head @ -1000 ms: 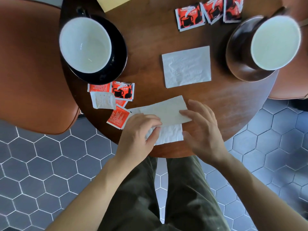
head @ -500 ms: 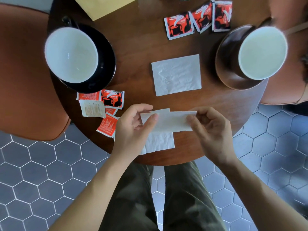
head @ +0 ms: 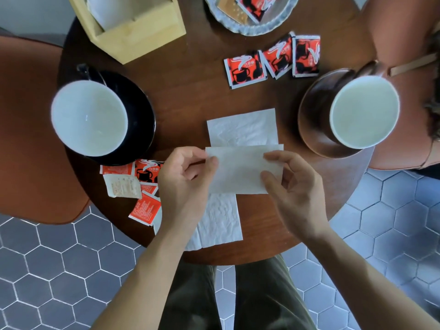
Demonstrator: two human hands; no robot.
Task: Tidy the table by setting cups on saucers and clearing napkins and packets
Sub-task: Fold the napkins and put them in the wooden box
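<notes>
My left hand (head: 184, 179) and my right hand (head: 292, 186) pinch the two ends of a white napkin (head: 238, 169) held just above the round wooden table (head: 190, 91). A second napkin (head: 220, 222) lies under it near the front edge, a third napkin (head: 242, 127) flat beyond it. A white-lined cup (head: 89, 117) stands on a black saucer (head: 142, 115) at left. Another cup (head: 364, 111) sits on a brown saucer (head: 312, 129) at right. Red packets (head: 272, 59) lie at the back, more red packets (head: 133, 184) at front left.
A pale wooden napkin box (head: 133, 29) stands at the back left. A grey dish (head: 247, 22) with packets in it is at the back centre. Orange chairs (head: 31, 129) flank the table on both sides. Grey hexagon floor tiles lie below.
Both hands lifted the top napkin off the table and carried it away from me, over the front edge of the middle napkin. The view tilted up, showing the box and the dish.
</notes>
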